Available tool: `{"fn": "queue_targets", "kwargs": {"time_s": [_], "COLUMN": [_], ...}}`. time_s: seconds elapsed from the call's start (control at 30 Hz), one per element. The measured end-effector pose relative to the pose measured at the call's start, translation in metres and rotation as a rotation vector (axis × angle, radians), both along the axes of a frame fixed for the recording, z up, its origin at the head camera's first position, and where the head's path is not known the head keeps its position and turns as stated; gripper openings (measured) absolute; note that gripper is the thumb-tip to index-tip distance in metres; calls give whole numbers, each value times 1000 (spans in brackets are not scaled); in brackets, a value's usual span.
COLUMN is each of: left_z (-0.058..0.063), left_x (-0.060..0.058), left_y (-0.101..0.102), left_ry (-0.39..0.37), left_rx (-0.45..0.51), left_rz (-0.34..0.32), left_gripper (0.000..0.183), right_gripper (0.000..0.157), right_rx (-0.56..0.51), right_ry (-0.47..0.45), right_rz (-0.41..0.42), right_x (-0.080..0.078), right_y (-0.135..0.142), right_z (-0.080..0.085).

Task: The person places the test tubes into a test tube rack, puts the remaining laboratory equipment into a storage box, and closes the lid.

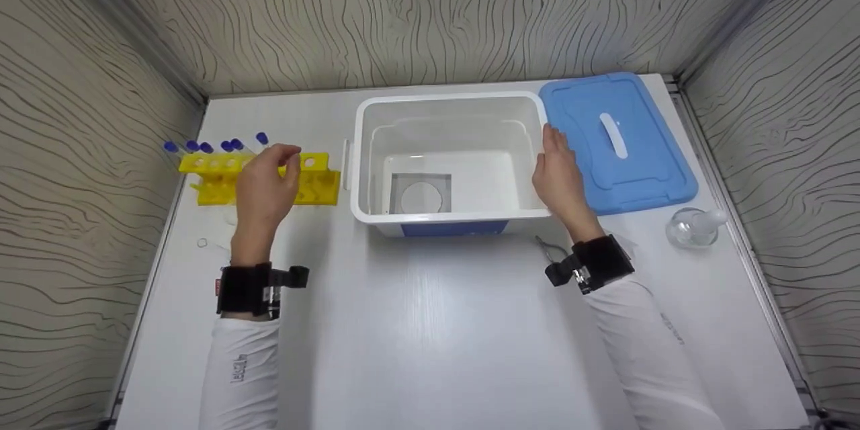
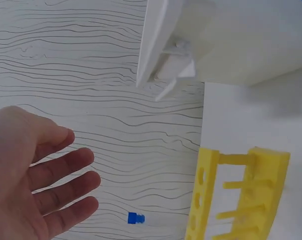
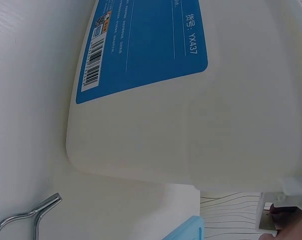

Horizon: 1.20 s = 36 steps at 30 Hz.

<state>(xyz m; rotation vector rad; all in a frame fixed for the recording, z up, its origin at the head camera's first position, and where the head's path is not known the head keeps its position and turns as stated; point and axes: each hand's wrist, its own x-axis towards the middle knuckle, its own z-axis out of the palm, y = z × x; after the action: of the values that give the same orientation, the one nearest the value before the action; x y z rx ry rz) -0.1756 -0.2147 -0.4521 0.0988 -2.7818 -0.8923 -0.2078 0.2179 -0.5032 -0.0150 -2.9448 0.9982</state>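
Head view, white blue-labelled tub (image 1: 450, 218), left hand (image 1: 264, 187) loose-fingered, right hand (image 1: 562, 176) straight-fingered against it

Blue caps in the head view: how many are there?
6, along the yellow rack: three caps at its left end, a close pair right of them, and a single cap nearest the left hand. The hand may hide others.

L arm (image 1: 242, 373), white-sleeved, reaches fwd; L hand (image 1: 269, 185) has fingers loosely bent, partly spread, w/ nothing in its grasp. R arm (image 1: 648, 346) angles fwd & inward, R hand (image 1: 559, 171) w/ fingers approx. straight, close tog., pointing fwd.
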Motion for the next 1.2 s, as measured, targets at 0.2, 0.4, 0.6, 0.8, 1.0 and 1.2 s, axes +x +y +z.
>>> {"fn": "queue_targets", "kwargs": {"time_s": [0.2,0.4,0.6,0.8,1.0,1.2], "left_z": [-20,-40,-59,-71,-80,-87], "left_x": [3,3,4,1,-3,-4], "left_y": [-21,-35,-48,-60,-69,-77], "left_ry": [-37,-140,-215,-292,-415,-529], "left_rx": [-16,-15,-73,-174,-204,-198], "left_rz": [65,119,174,196,189,218], "left_gripper": [33,37,39,42,54,64], "right_gripper": [55,55,55,55,55,55], "right_rx": [0,4,9,-10,-11,-7], "right_ry": [5,15,-1,-4,3,4], "right_rz": [-7,-8,-8,-5,-5,-6], "right_x": [1,2,0,0,0,0], "right_y": [1,1,1,1,1,0], "right_z": [0,1,1,0,0,0]}}
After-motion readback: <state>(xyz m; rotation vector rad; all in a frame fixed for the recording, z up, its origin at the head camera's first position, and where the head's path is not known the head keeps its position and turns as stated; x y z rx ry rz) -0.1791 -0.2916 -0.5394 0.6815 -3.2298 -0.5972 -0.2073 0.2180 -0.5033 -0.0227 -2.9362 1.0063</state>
